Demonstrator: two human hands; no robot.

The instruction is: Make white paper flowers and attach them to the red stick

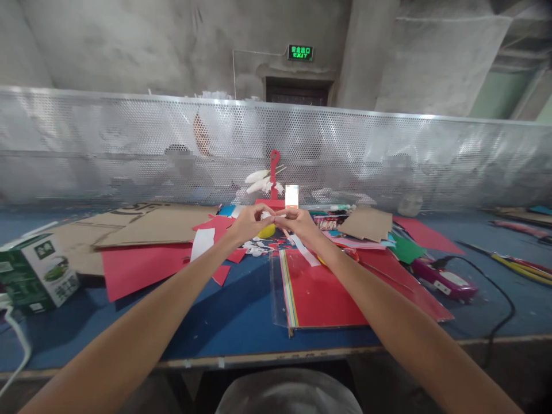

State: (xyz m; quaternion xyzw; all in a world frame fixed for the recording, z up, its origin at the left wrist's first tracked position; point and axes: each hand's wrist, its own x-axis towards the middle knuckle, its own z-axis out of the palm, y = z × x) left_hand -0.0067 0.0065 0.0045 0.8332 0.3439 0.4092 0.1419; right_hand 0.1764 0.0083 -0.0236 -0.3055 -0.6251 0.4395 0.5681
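Note:
My left hand (251, 223) and my right hand (301, 224) meet above the middle of the blue table, fingertips pinched close together. A small white piece (267, 215), apparently paper, shows between the thumb and finger of my left hand. It seems to reach across to my right fingertips, though the fingers hide most of it. Just below my hands is a round yellow thing (268, 232). White scraps (257, 248) and red paper bits lie under them. A white paper strip (307, 251) slants down beside my right wrist. Behind my hands stands a lit phone (292, 196).
Red paper (144, 267) and cardboard (159, 227) lie left, beside a green-and-white carton (41, 273). A clear pack of coloured paper (328, 293) lies right, near a purple corded device (444, 280). A perforated metal screen (366, 155) closes off the back.

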